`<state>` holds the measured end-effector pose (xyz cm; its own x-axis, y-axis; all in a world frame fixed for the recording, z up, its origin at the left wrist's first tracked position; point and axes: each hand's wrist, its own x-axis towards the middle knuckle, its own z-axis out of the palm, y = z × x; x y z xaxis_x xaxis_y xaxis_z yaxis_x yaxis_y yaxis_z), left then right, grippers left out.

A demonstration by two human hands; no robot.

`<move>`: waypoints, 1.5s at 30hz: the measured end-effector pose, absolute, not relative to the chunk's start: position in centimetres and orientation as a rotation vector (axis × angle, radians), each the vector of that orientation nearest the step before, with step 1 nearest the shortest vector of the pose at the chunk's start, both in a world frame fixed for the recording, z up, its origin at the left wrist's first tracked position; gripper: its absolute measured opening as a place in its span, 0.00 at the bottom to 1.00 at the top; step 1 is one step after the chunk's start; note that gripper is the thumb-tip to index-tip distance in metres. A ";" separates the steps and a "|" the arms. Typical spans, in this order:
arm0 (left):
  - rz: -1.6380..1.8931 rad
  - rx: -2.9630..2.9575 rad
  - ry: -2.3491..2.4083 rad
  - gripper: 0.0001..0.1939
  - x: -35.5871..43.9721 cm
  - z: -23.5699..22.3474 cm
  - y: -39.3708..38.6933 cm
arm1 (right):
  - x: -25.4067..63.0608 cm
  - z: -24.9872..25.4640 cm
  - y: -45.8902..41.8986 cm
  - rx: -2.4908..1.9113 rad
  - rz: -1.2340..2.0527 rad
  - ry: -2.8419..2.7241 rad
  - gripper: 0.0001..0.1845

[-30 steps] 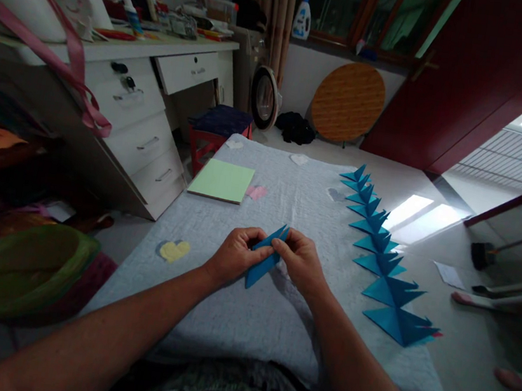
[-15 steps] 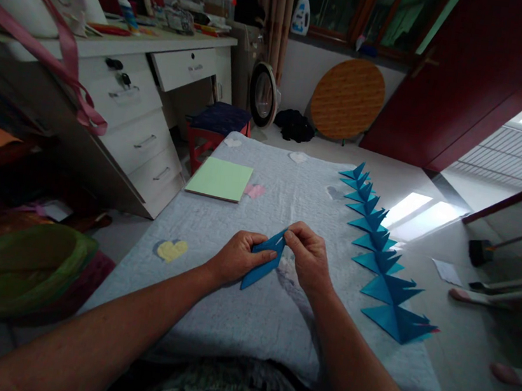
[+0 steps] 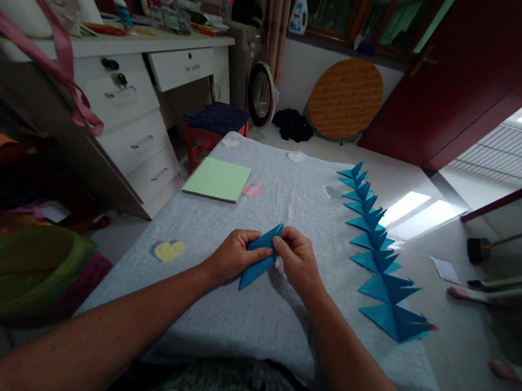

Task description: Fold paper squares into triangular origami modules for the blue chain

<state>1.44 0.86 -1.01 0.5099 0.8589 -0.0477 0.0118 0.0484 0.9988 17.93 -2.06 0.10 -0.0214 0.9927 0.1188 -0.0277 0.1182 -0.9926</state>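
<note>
A piece of folded blue origami paper (image 3: pixel 255 270) is held between my two hands above the cloth-covered table. My left hand (image 3: pixel 232 257) grips its left side, thumb lying across the front. At its right edge, my right hand (image 3: pixel 298 256) pinches the paper between thumb and fingers, near the pointed upper tip. To the right, a row of finished-looking blue origami birds (image 3: pixel 389 319) stands along the table's edge, several of them close behind one another. A stack of light green square paper (image 3: pixel 218 179) lies at the far left of the table.
The table wears a pale quilted cloth (image 3: pixel 206 316) with heart patches. Left of it are a bin with a green liner (image 3: pixel 16 266) and a white drawer desk (image 3: pixel 140 141). A red stool (image 3: pixel 218 119) with a dark seat stands behind.
My right hand has shifted slightly left and down along the folded paper's right edge. The paper's upper tip now shows above my fingers. My left hand keeps its hold.
</note>
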 end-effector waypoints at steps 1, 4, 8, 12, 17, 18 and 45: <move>0.771 1.369 0.828 0.17 1.4 -1.0 0.9 | 17.9 0.1 -2.1 -1.090 1.143 -1.263 0.12; 0.768 1.350 0.815 0.17 1.4 -0.9 0.8 | 18.1 0.2 -2.0 -1.050 1.123 -1.233 0.10; 0.785 1.302 0.779 0.18 1.4 -0.8 0.8 | 18.1 0.6 -2.0 -1.020 1.097 -1.159 0.07; 0.785 1.265 0.735 0.19 1.5 -0.7 0.7 | 18.1 0.8 -2.0 -1.047 1.103 -1.168 0.09; 0.702 1.259 0.673 0.17 1.4 -0.3 0.5 | 18.3 0.8 -1.9 -1.036 1.131 -1.147 0.11; 0.682 1.259 0.661 0.17 1.4 -0.2 0.5 | 18.3 0.8 -1.9 -1.035 1.141 -1.134 0.12; 0.777 1.129 0.742 0.16 1.4 0.3 0.7 | 18.0 0.6 -1.7 -1.029 1.238 -1.145 0.05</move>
